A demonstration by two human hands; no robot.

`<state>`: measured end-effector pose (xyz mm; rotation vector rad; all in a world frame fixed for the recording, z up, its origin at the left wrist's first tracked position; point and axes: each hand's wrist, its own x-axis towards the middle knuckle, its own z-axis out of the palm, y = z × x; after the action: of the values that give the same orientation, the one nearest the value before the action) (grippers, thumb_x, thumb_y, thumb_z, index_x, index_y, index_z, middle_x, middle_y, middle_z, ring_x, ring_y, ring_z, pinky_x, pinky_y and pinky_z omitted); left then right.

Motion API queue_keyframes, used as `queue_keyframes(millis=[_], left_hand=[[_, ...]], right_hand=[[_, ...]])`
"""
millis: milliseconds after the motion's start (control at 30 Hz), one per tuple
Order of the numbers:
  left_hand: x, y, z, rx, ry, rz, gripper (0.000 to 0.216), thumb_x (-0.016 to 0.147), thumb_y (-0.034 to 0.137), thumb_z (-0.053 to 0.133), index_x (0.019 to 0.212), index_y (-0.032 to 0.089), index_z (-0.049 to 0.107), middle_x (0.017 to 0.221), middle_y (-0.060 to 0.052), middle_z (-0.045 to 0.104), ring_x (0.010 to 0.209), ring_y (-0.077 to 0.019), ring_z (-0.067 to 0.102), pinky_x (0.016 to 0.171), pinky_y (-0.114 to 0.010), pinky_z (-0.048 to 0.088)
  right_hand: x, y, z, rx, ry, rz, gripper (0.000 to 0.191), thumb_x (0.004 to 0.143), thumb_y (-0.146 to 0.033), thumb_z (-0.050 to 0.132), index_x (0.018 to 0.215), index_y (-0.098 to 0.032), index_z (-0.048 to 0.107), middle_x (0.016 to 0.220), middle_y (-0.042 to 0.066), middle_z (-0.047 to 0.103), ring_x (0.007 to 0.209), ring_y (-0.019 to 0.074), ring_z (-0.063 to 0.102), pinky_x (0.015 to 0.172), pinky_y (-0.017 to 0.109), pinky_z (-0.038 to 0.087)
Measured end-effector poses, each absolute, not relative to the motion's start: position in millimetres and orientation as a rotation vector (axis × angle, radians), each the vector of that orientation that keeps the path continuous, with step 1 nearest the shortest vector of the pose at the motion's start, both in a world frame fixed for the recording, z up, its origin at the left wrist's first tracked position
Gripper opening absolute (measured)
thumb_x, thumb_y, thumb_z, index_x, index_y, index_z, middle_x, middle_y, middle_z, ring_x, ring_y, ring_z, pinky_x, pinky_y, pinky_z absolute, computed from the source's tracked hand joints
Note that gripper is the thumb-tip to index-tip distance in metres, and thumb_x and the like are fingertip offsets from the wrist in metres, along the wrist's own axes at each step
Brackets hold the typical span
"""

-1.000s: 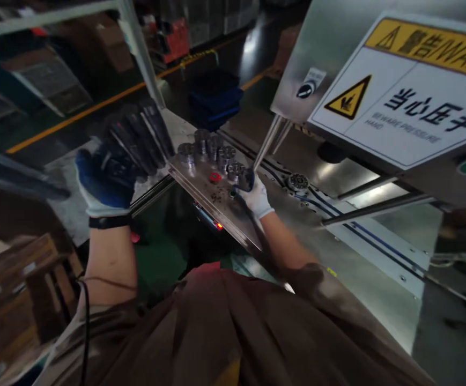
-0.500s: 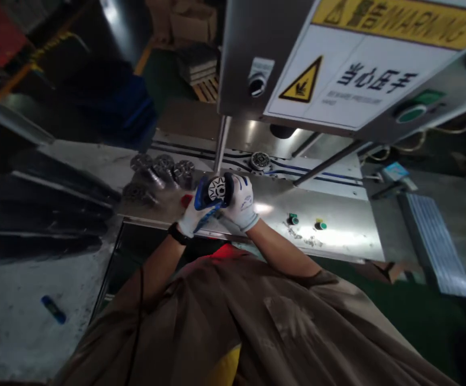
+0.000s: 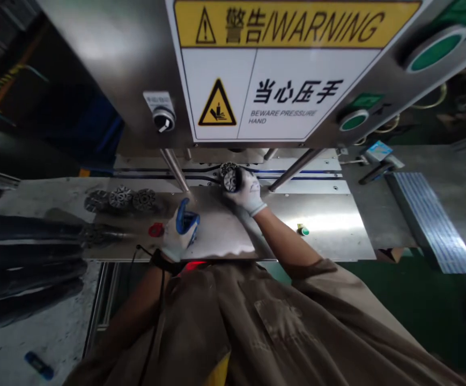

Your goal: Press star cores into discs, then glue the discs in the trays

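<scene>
My right hand point(image 3: 245, 194), in a white glove, grips a round metal star-patterned part point(image 3: 231, 179) at the back edge of a steel plate point(image 3: 220, 230). A similar disc point(image 3: 228, 168) sits directly behind it, partly hidden. My left hand point(image 3: 181, 235), its glove coated blue, rests curled on the plate and holds nothing visible. Left of it lie a red round piece point(image 3: 156, 230) and several metal star-faced parts point(image 3: 120, 197), with one more point(image 3: 98, 235) nearer the front.
A yellow and white pressure-hand warning sign point(image 3: 276, 69) covers a steel press housing overhead, with a selector switch point(image 3: 163, 119) and green button point(image 3: 353, 120). Two steel rods point(image 3: 174, 170) descend beside the hands. A ribbed metal panel point(image 3: 429, 220) lies right; a blue object point(image 3: 38, 365) lies on the floor.
My hands have separated: the left has dropped away toward the plate's front, and the right has carried the metal part back under the press. The view has also turned to face the sign squarely.
</scene>
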<state>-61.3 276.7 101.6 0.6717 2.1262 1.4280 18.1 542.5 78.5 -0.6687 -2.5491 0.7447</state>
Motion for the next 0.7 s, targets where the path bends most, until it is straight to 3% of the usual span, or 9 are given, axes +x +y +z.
queue_keyframes(millis=[100,233,367,533,700], left_hand=[[-55,252,84,1.031,2.388,1.170,0.055,0.088,0.037,0.067,0.140,0.020,0.062,0.102,-0.007,0.077,0.090,-0.0219,0.074,0.091,-0.035,0.061],[-60,232,58,1.447,2.464,1.086,0.042,0.094,0.037,0.061,0.132,0.018,0.067,0.112,-0.011,0.077,0.096,-0.0246,0.075,0.092,-0.036,0.062],[-70,230,45,1.704,2.496,1.189,0.043,0.096,0.033,0.062,0.135,0.016,0.063,0.109,-0.012,0.077,0.094,-0.0233,0.075,0.090,-0.034,0.060],[-76,238,45,1.824,2.482,1.023,0.047,0.097,0.041,0.058,0.134,0.014,0.065,0.116,-0.017,0.073,0.105,-0.0299,0.070,0.091,-0.042,0.056],[-74,241,50,1.830,2.398,0.875,0.046,0.098,0.041,0.056,0.134,0.015,0.067,0.119,-0.016,0.073,0.110,-0.0307,0.067,0.093,-0.043,0.051]], right_hand=[[-18,575,72,-0.952,-2.520,0.716,0.087,0.066,-0.046,0.084,0.135,-0.005,0.053,0.130,0.026,0.064,0.122,0.0429,0.059,0.112,0.060,0.044],[-45,572,72,-1.015,-2.457,0.793,0.088,0.067,-0.035,0.084,0.142,-0.007,0.047,0.141,0.024,0.057,0.131,0.0371,0.056,0.118,0.050,0.042],[-60,543,77,-1.355,-2.259,0.805,0.093,0.070,-0.031,0.086,0.148,-0.005,0.041,0.145,0.025,0.052,0.135,0.0353,0.054,0.122,0.046,0.039],[-82,523,83,-1.732,-1.998,0.787,0.091,0.075,-0.036,0.084,0.150,-0.008,0.041,0.148,0.026,0.047,0.137,0.0393,0.052,0.118,0.051,0.043],[-73,527,94,-1.589,-2.137,0.830,0.097,0.073,-0.035,0.082,0.153,-0.005,0.036,0.146,0.025,0.050,0.138,0.0353,0.053,0.119,0.049,0.044]])
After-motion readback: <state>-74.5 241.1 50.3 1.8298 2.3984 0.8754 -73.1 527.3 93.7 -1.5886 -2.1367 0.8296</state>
